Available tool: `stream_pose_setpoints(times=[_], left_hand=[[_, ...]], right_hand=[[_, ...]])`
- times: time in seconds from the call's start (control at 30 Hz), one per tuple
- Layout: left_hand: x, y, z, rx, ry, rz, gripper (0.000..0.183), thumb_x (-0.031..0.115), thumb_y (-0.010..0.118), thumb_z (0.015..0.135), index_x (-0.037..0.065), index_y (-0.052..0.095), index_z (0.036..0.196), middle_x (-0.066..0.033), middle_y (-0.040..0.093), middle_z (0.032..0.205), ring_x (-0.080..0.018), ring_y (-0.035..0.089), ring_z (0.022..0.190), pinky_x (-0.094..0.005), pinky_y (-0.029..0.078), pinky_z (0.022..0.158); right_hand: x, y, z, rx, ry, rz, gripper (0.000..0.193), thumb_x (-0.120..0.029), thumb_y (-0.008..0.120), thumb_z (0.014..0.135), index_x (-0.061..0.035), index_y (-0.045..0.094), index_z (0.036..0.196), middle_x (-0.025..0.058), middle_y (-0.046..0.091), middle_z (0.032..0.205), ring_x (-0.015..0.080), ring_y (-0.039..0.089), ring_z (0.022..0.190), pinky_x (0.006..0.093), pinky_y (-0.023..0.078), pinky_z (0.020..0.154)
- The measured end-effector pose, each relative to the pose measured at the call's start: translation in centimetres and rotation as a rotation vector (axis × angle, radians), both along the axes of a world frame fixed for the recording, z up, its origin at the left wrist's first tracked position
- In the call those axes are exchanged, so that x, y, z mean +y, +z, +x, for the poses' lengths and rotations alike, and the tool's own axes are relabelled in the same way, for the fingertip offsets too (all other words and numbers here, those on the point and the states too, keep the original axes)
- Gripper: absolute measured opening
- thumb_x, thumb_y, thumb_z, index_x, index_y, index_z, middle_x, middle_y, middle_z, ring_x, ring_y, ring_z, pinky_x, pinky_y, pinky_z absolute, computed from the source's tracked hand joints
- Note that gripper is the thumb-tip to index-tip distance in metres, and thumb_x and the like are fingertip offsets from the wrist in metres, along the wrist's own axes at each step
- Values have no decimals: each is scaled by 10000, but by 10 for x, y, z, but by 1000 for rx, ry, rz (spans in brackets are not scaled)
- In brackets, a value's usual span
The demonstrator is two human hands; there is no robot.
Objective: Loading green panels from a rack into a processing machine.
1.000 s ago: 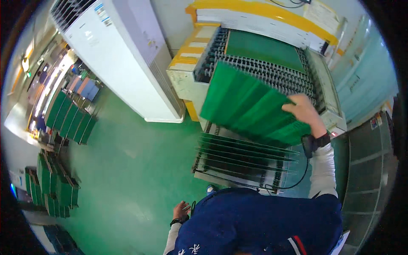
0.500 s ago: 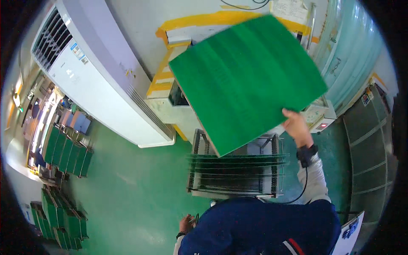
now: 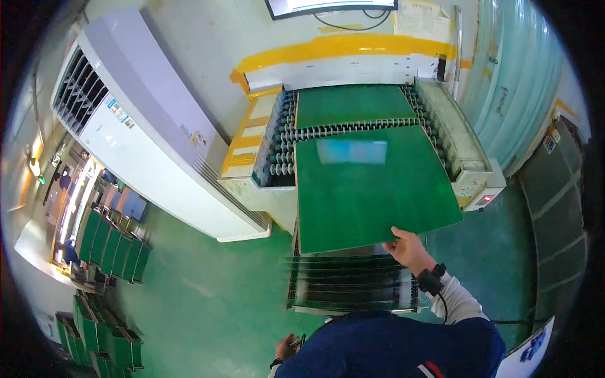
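Observation:
My right hand (image 3: pixel 411 252) is closed on the near edge of a large flat green panel (image 3: pixel 372 195), thumb on top and fingers underneath. The panel's far part lies over the near end of a roller conveyor (image 3: pixel 283 148), and its near part juts out toward me. Beyond it, a second green panel (image 3: pixel 353 104) rests flat on the rollers, with a narrow row of rollers showing between the two. Low beside my body, my left hand (image 3: pixel 288 346) has its fingers curled in. What they hold, if anything, is hidden.
Under the held panel stands a rack (image 3: pixel 353 283) with several panels in slots. A tall white air conditioner (image 3: pixel 170 145) is at the left, clear strip curtains (image 3: pixel 520 82) at the right. More racks of green panels (image 3: pixel 110 246) stand far left. A monitor (image 3: pixel 328 7) hangs above.
My right hand has brought the raised, slanted panel down and nearer, squaring it up with the conveyor. The rollers and second panel are now uncovered. My left hand stays low.

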State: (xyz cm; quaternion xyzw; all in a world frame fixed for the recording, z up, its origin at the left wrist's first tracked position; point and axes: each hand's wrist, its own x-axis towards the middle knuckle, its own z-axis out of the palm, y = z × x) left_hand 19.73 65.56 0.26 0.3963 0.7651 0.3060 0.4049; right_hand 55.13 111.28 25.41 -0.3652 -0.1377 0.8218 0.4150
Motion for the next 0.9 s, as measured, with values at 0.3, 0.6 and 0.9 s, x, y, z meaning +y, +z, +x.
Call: stream_pose_setpoints(times=[0.3,0.6,0.9], left_hand=[[23,7,1,-597,530,-183,386,250,548,957,-7,505,1242,-139,643,1132,-312,664,930,-417,541,746],[30,35,5,-855,822,-217,394,271,571,947,34,521,1257,-116,653,1137,-278,651,979,-371,514,819],[28,29,13,-774,855,-193,379,253,572,950,-24,530,1204,-151,663,1067,-299,648,968,-419,529,798]], right_hand=[[9,7,-15,19,22,42,172,-215,601,946,-79,583,1050,83,642,1010,239,614,891,401,518,816],[34,10,-36,65,0,56,171,-227,598,952,-97,590,1062,67,646,1041,225,607,919,392,511,837],[59,26,-56,65,-44,67,139,-212,639,924,-87,580,933,66,625,958,234,596,885,418,509,847]])
